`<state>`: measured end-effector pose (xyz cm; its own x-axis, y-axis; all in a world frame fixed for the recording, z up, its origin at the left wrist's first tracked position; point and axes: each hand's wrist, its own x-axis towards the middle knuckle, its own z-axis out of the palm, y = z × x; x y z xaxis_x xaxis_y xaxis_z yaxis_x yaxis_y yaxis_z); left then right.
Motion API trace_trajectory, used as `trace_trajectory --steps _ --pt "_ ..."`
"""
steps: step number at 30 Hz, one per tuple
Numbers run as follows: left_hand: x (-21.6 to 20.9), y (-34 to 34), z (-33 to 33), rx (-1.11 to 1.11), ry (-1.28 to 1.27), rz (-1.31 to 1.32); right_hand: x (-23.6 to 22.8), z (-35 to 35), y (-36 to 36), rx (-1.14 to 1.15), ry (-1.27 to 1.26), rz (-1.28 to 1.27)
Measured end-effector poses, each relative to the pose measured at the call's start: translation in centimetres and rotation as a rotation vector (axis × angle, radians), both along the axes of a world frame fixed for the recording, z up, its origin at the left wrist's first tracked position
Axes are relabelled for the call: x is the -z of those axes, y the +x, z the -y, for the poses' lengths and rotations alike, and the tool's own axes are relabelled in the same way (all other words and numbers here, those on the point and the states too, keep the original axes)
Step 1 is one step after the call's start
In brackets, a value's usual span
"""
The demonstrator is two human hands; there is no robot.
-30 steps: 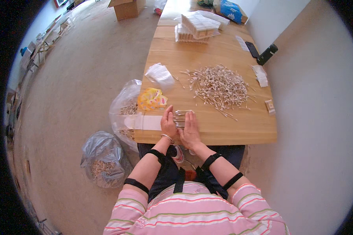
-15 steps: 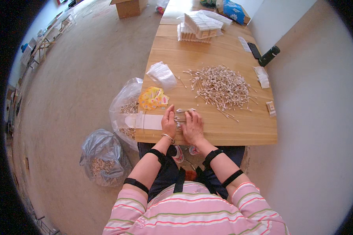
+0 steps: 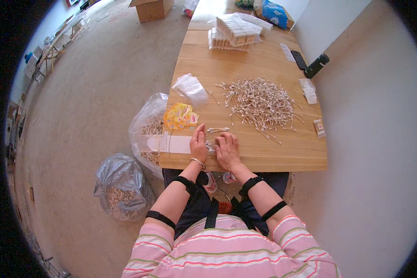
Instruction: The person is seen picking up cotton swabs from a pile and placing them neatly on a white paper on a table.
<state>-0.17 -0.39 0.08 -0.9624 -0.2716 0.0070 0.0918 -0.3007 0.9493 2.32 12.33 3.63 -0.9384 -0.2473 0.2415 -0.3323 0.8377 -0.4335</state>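
Observation:
My left hand point(image 3: 199, 144) stands on its edge on the table, fingers stretched upward, its palm side against one end of a small row of cotton swabs point(image 3: 211, 146). From the other side my right hand point(image 3: 227, 150) bends its fingers onto the same swabs, partly hiding them. Just beyond the fingertips lies a small separate bunch of cotton swabs point(image 3: 217, 129). A large loose pile of cotton swabs point(image 3: 263, 103) is spread farther right. Left of my left hand lies a pale flat strip point(image 3: 180, 144) reaching to a clear plastic piece point(image 3: 154, 143) at the table edge.
Yellow printed cards point(image 3: 181, 116) and clear plastic sleeves point(image 3: 191, 89) lie at the table's left. Stacked swab packs point(image 3: 236, 33) stand at the back. A phone point(image 3: 298, 59) and dark bottle point(image 3: 317, 66) line the right edge. Bags of swabs, one grey point(image 3: 125, 185), stand on the floor.
My right hand's fingers have drawn back toward me and bent more, leaving the small bunch of cotton swabs beyond them uncovered. My left hand has stayed in place.

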Motion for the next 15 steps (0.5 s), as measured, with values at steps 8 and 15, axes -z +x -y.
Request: trace_trajectory --steps 8,15 --pt "-0.3 2.0 0.3 0.034 -0.001 0.068 0.9 -0.2 -0.6 0.14 -0.671 0.067" --pt "0.6 2.2 0.1 0.041 -0.132 -0.007 0.8 2.0 0.3 0.003 -0.698 0.154"
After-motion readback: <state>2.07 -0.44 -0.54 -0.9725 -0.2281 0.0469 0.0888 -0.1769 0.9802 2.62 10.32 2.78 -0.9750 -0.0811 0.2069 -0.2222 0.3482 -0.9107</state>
